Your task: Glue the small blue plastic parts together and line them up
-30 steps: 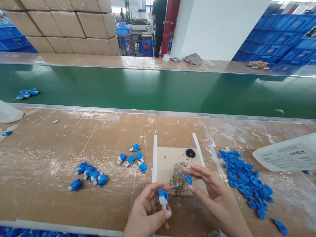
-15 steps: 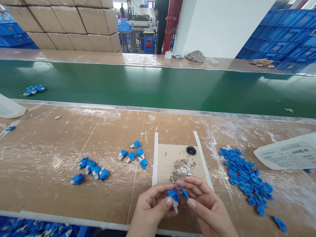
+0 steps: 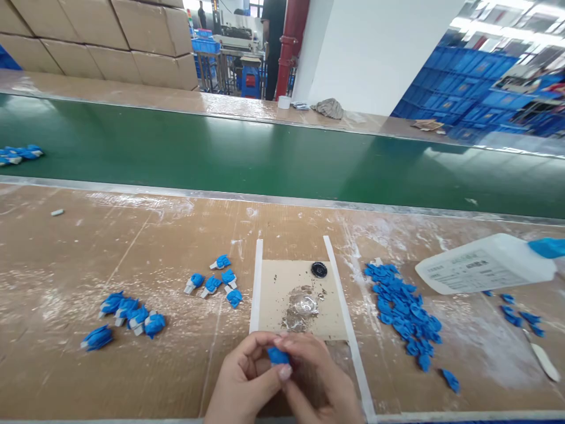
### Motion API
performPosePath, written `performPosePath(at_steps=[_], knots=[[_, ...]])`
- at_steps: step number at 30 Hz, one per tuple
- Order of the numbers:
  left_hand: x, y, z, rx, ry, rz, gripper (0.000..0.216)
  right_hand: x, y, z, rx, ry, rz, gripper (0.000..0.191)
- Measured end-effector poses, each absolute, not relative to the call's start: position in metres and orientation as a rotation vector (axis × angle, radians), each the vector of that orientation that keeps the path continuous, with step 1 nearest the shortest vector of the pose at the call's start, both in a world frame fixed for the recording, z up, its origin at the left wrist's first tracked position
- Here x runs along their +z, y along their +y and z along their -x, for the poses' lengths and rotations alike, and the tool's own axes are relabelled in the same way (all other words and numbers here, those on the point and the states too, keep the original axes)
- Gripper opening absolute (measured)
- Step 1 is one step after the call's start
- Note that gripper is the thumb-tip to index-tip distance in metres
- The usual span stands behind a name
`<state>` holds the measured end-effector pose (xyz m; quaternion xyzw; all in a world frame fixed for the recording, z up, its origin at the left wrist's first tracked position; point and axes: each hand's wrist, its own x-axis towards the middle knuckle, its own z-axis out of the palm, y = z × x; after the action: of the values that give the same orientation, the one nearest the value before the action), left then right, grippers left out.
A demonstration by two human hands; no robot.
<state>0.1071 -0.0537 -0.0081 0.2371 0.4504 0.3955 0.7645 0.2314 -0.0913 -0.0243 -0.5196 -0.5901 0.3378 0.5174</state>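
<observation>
My left hand (image 3: 247, 377) is closed around a small blue plastic part (image 3: 278, 355), its thumb pressed on the near side. My right hand (image 3: 324, 377) is closed against the same part, with fingers over its far top and thumb beneath. The loose blue piece that was between the right fingers cannot be told apart now, and the part's grey end is hidden by my hands. Just beyond them lies a beige board (image 3: 273, 318) with a small clear dish (image 3: 306, 304) in a wet-looking patch and a black round cap (image 3: 319, 270).
Several blue-and-grey parts (image 3: 136, 317) lie at the left. A pile of loose blue pieces (image 3: 401, 306) is at the right, beside a white bottle (image 3: 481, 265) on its side. White strips (image 3: 338, 282) flank the board. A green conveyor belt (image 3: 265, 153) runs across behind.
My right hand has moved in against my left, bringing the loose blue piece to the blue-and-grey part. The view has swung right, so more of the bottle shows.
</observation>
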Motion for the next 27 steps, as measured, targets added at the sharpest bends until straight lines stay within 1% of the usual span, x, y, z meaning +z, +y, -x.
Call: performPosePath(at_steps=[2,4,6,7,8,10,12,14,16,19,21,24,27], knots=[[-0.010,-0.052,-0.103,0.820,1.002,-0.534,0.034,-0.022,-0.090,-0.236,0.781,-1.521,1.189,0.045],[-0.012,-0.051,-0.093,0.787,1.061,-0.588,0.032,-0.020,-0.090,-0.255,0.749,-1.539,1.276,0.044],[-0.016,-0.052,-0.078,0.800,1.178,-0.728,0.029,-0.019,-0.090,-0.289,0.600,-1.498,1.505,0.030],[-0.019,-0.052,-0.069,0.829,1.260,-0.871,0.026,-0.020,-0.090,-0.309,0.443,-1.468,1.656,0.020],[-0.023,-0.052,-0.059,0.868,1.344,-1.080,0.022,-0.023,-0.090,-0.331,0.278,-1.469,1.768,0.016],[-0.034,-0.051,-0.040,0.977,1.458,-1.658,0.018,-0.031,-0.091,-0.369,-0.037,-1.532,1.922,0.020],[-0.044,-0.049,-0.024,1.016,1.408,-2.265,0.025,-0.042,-0.093,-0.396,-0.209,-1.678,1.946,0.026],[-0.050,-0.046,-0.012,0.949,1.288,-2.668,0.035,-0.053,-0.094,-0.411,-0.302,-1.835,1.908,0.030],[-0.053,-0.042,-0.004,0.863,1.301,-2.827,0.037,-0.063,-0.096,-0.417,-0.363,-1.960,1.861,0.034],[-0.049,-0.038,0.003,0.860,1.532,-2.826,0.029,-0.071,-0.098,-0.421,-0.373,-2.093,1.797,0.039],[-0.044,-0.036,0.007,0.836,1.678,-2.798,0.026,-0.071,-0.098,-0.420,-0.317,-2.064,1.797,0.040],[-0.034,-0.030,0.011,0.830,1.788,-2.768,0.028,-0.066,-0.098,-0.415,-0.222,-1.910,1.844,0.038],[-0.023,-0.016,0.011,0.899,1.816,-2.654,0.028,-0.063,-0.099,-0.406,-0.158,-1.781,1.923,0.048]])
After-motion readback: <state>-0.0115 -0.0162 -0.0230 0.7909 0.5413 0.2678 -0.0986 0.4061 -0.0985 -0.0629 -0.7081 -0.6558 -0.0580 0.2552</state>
